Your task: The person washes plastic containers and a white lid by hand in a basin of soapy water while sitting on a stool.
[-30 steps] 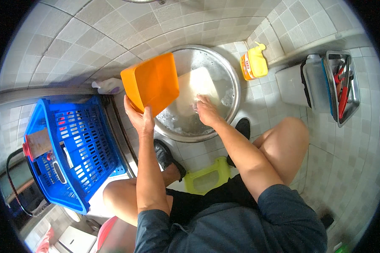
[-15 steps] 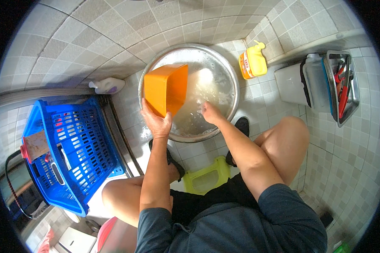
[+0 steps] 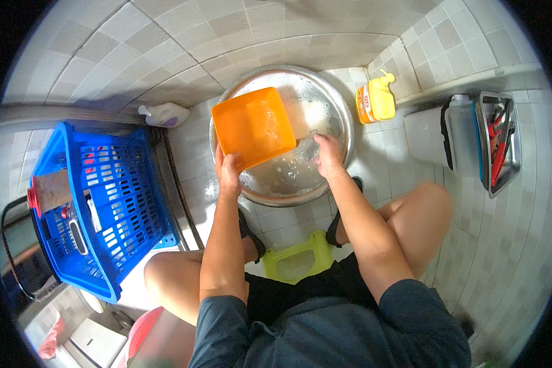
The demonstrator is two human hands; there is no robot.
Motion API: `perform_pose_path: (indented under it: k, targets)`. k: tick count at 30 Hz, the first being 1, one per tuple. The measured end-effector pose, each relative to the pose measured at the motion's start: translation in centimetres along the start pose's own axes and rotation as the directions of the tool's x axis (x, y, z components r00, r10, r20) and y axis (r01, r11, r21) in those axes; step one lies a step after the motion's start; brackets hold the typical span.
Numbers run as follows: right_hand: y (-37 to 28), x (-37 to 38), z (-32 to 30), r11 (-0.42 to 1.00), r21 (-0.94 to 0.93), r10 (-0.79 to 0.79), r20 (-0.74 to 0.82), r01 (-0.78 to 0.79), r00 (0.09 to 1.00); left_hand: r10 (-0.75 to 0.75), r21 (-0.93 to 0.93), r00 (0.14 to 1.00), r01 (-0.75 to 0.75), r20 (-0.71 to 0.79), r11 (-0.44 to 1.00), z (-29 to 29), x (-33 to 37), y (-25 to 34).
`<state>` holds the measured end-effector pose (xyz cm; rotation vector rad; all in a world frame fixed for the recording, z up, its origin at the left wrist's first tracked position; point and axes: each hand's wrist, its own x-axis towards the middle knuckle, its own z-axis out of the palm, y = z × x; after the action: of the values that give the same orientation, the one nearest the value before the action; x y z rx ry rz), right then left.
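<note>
My left hand grips the near left corner of an orange square plastic container, thumb on the near side. The container is tilted over a wide round metal basin, its open inside facing up toward me with wet suds in it. My right hand is beside the container's right edge, fingers curled on a greyish, mesh-like scouring pad; the pad is partly hidden and blurred. Cloudy, soapy water lies in the basin.
A yellow pump bottle stands right of the basin, a white bottle left. A blue slatted basket is at left. At right, a metal tray holds red-handled tools. A lime-green stool is between my feet.
The orange container has turned from standing on its side to showing its open inside upward. My right hand has moved slightly right and forward, and the greyish pad now shows.
</note>
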<state>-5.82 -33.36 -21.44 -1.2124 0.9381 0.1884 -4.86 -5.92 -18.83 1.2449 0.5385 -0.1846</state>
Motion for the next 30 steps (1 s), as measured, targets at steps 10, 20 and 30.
perform_pose_path:
  k: [10,20,30]
  targets:
    - [-7.7,-5.3,6.9,0.906,0.183,-0.418,0.258,0.381,0.871,-0.268,-0.312,0.942,0.322,0.203,0.894,-1.5,-1.5,-1.2]
    - [-4.3,-5.1,10.2,0.663,-0.562,-0.493,0.17,0.495,0.853,-0.281,-0.322,0.894,0.396,0.349,0.86,-0.1,-3.3,-3.1]
    - [0.6,-1.3,12.4,0.815,-0.326,-0.353,0.377,0.479,0.856,-0.222,-0.133,0.924,0.274,0.311,0.953,3.0,-4.6,-2.3]
